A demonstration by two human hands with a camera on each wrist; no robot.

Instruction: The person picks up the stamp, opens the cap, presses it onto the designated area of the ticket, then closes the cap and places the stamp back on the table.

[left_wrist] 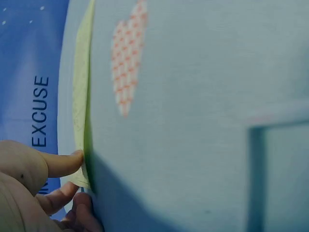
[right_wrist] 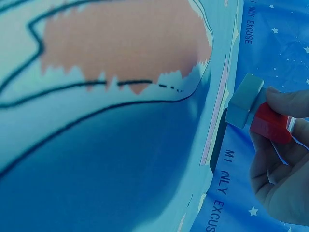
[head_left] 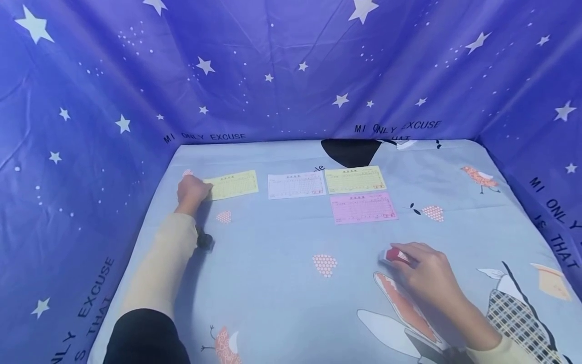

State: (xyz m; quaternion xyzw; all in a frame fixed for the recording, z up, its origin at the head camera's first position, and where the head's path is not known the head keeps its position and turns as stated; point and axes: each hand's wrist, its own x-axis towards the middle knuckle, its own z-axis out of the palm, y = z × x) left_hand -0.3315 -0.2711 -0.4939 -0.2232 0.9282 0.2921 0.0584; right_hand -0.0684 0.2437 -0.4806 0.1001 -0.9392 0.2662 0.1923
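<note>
At the back left of the table, my left hand (head_left: 193, 193) pinches the left edge of a yellow printed slip (head_left: 234, 184). In the left wrist view the thumb lies on one face of the slip (left_wrist: 82, 92), with fingers behind it. Toward the front right, my right hand (head_left: 429, 273) grips a small red stamp (head_left: 397, 255) with a pale grey, see-through end. The right wrist view shows the stamp (right_wrist: 271, 123) between thumb and fingers, its pale end pointing away from the palm.
A white slip (head_left: 295, 185), a second yellow slip (head_left: 355, 180) and a pink slip (head_left: 364, 208) lie at the back middle, each with a small red box mark in its lower right corner. Blue star-patterned curtains (head_left: 273, 65) wall the table (head_left: 263, 293) at back and sides.
</note>
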